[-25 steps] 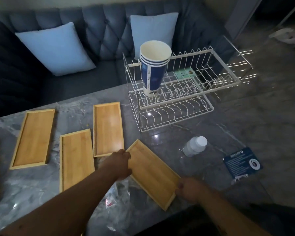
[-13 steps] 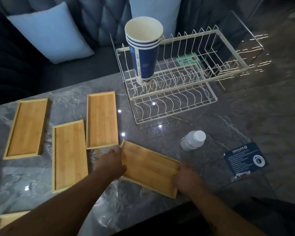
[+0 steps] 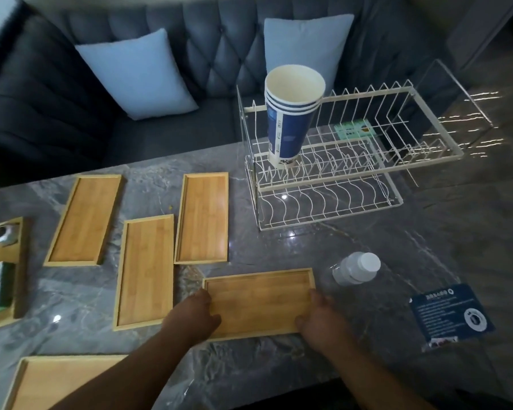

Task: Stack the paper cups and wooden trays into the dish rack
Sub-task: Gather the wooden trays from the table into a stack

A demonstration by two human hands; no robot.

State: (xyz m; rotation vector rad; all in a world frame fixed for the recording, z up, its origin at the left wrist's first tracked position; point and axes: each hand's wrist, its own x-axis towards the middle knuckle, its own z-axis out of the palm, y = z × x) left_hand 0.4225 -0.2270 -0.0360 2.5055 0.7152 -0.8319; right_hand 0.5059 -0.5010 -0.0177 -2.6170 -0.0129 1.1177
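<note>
A wooden tray [image 3: 259,301] lies crosswise near the table's front edge. My left hand [image 3: 194,316] grips its left end and my right hand [image 3: 320,321] grips its right end. Three more wooden trays [image 3: 85,220] [image 3: 145,272] [image 3: 203,217] lie lengthwise to the left, and another tray [image 3: 57,383] sits at the bottom left. A nested stack of blue and white paper cups [image 3: 290,119] stands tilted in the upper left of the white wire dish rack [image 3: 376,199].
A small white-capped bottle [image 3: 357,267] lies right of the held tray. A blue card [image 3: 450,313] rests at the right. A wooden box [image 3: 18,267] with items sits at the far left. A dark sofa with two pale cushions [image 3: 137,74] runs behind the marble table [image 3: 323,250].
The held tray has turned from a diagonal to lying straight across, with both hands staying on its ends. The camera has shifted, bringing more of the table's left side into view.
</note>
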